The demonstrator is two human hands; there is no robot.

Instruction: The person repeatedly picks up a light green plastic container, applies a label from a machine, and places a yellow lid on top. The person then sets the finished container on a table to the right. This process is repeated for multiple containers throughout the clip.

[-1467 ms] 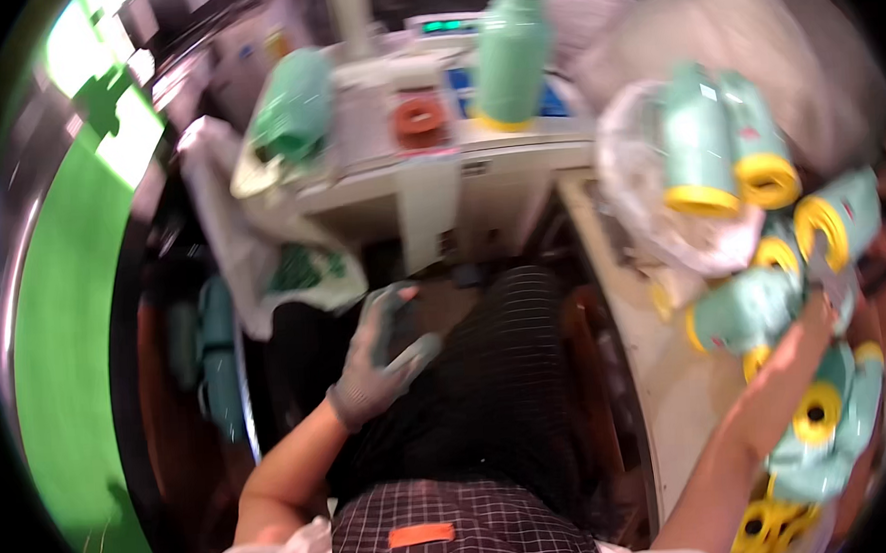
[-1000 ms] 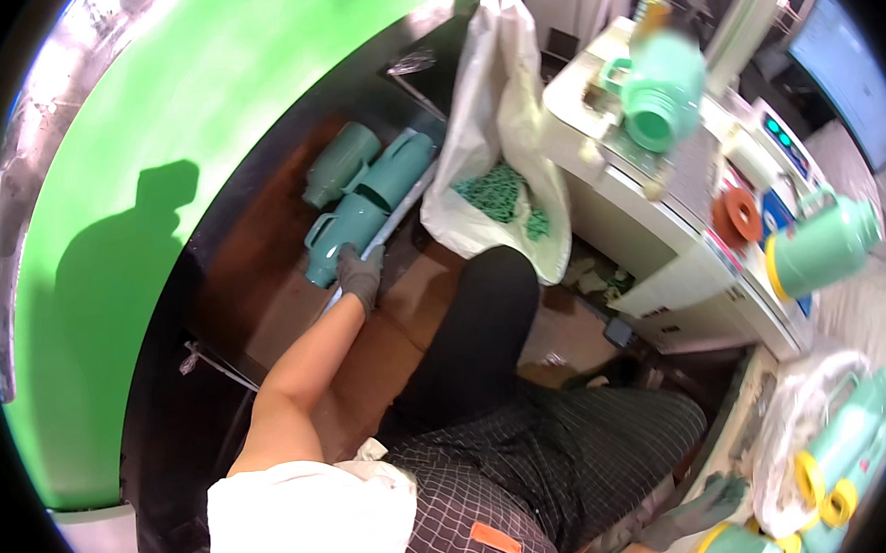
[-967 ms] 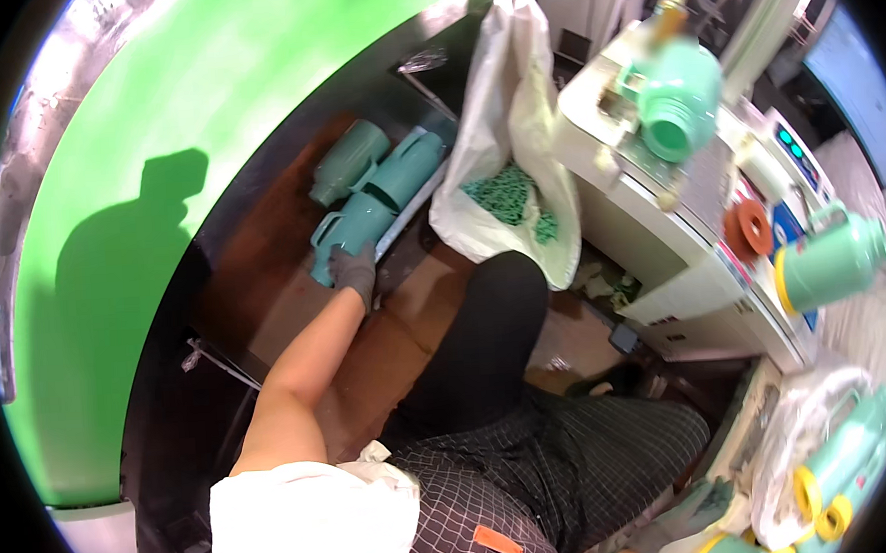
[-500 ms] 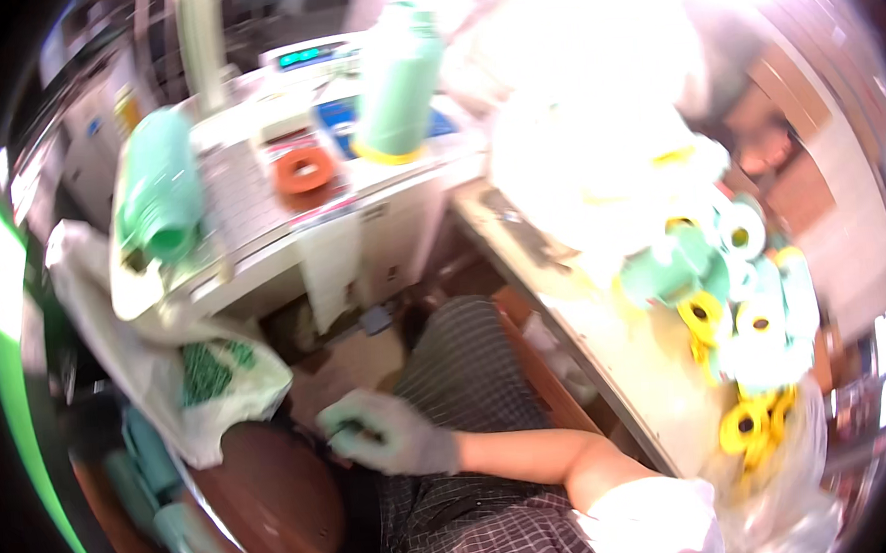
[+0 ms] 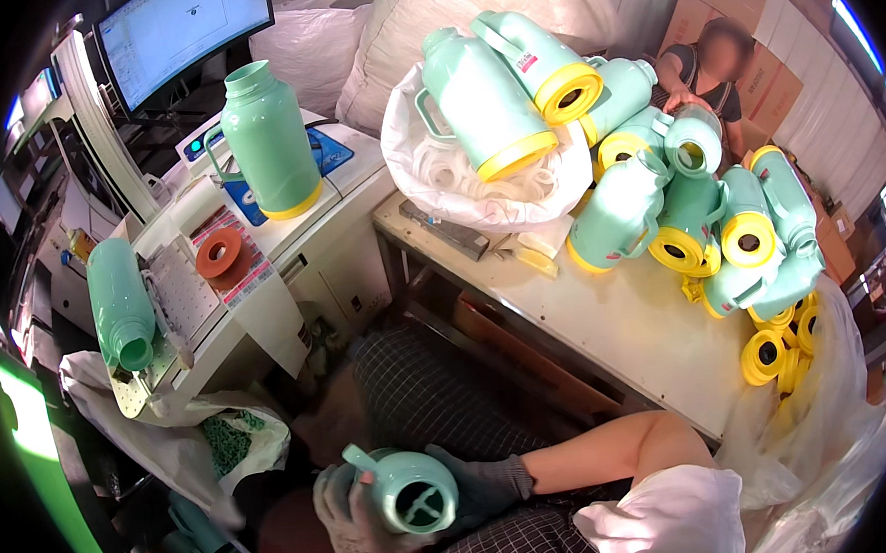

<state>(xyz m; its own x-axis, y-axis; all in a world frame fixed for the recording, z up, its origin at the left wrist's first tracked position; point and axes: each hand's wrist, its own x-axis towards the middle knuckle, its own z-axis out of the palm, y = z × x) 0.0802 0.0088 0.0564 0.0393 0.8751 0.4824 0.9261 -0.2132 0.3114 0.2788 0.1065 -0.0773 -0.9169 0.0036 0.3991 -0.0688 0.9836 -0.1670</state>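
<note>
Low over the lap, both gloved hands hold a mint-green flask shell (image 5: 406,489), smooth plastic with a curved side handle, its open round end facing up and showing a cross-shaped rib inside. The left hand (image 5: 350,517) cups it from beneath, fingers clamped on its body; the right hand (image 5: 484,485) wraps fingers against its other side. Up and to the right of the fingers, the pale bench (image 5: 606,318) carries a heap of like flasks with yellow bases (image 5: 680,204). A white sack (image 5: 478,180) holds two more.
</note>
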